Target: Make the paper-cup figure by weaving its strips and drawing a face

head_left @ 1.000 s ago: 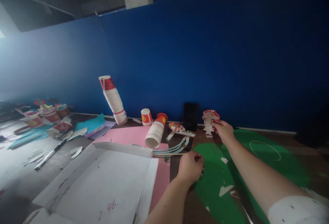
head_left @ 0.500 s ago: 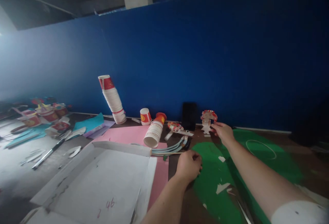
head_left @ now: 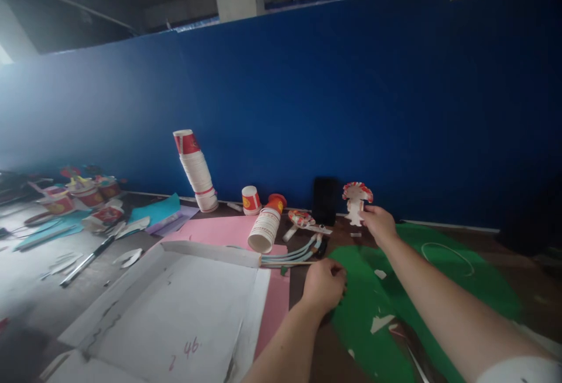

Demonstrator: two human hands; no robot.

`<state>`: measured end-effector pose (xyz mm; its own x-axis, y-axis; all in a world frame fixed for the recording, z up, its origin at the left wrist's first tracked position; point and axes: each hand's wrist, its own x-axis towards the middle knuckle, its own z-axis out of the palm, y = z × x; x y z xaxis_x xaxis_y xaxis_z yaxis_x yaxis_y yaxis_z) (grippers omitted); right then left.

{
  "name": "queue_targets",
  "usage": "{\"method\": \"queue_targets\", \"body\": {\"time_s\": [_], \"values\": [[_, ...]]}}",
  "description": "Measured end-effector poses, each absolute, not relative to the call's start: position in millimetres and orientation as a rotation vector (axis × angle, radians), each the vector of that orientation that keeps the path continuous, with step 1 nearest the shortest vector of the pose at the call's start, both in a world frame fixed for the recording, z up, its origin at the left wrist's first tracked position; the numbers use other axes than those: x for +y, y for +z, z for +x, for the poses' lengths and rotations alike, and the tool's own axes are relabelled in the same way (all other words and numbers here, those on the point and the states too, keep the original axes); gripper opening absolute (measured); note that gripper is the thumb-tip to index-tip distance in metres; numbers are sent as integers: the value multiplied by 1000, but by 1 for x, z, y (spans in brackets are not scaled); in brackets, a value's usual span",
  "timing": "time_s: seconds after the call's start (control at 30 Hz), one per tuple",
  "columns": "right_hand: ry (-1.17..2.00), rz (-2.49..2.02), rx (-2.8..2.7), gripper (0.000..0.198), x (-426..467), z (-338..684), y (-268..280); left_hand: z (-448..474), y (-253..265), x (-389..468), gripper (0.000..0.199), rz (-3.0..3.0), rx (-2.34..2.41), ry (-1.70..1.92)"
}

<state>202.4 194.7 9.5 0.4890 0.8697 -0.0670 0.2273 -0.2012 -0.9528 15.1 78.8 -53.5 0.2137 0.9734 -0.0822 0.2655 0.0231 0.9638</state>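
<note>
My right hand (head_left: 380,223) pinches the edge of a mushroom-shaped paper cutout (head_left: 355,204), white with a red-and-white rim along its cap. The cutout is upright, just above the table near the blue wall. A small pale piece (head_left: 355,235) lies beneath it. My left hand (head_left: 325,284) rests lower, at the left edge of the green paper (head_left: 360,313), its fingers curled. A thin stick (head_left: 290,263) runs up to this hand; whether the fingers grip it is hidden. Scissors (head_left: 413,345) and white scraps (head_left: 381,322) lie on the green paper.
A white box lid (head_left: 175,301) sits on pink paper (head_left: 215,228) to the left. Behind it stand a tall leaning stack of paper cups (head_left: 196,172), a single cup (head_left: 251,200) and a lying stack (head_left: 264,228). A black phone-like slab (head_left: 325,200) leans on the blue wall (head_left: 281,108).
My right hand has lifted the mushroom-shaped cutout slightly, parting it from the pale piece below. My left hand keeps its place. The view has shifted a little.
</note>
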Motion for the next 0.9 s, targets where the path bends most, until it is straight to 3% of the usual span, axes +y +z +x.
{"method": "queue_targets", "body": {"time_s": [0.27, 0.6, 0.77, 0.9], "values": [[821, -1553, -954, 26, 136, 190, 35, 16, -50, 78, 13, 1429, 1227, 873], [912, -1370, -943, 42, 57, 176, 8, 17, -19, 69, 17, 1235, 1209, 1088], [936, -1393, -978, 40, 45, 164, 1, 18, -16, 67, 27, 1144, 1142, 1001], [979, -1412, -1020, 37, 41, 160, -2, 17, -25, 72, 21, 1083, 1166, 934]]}}
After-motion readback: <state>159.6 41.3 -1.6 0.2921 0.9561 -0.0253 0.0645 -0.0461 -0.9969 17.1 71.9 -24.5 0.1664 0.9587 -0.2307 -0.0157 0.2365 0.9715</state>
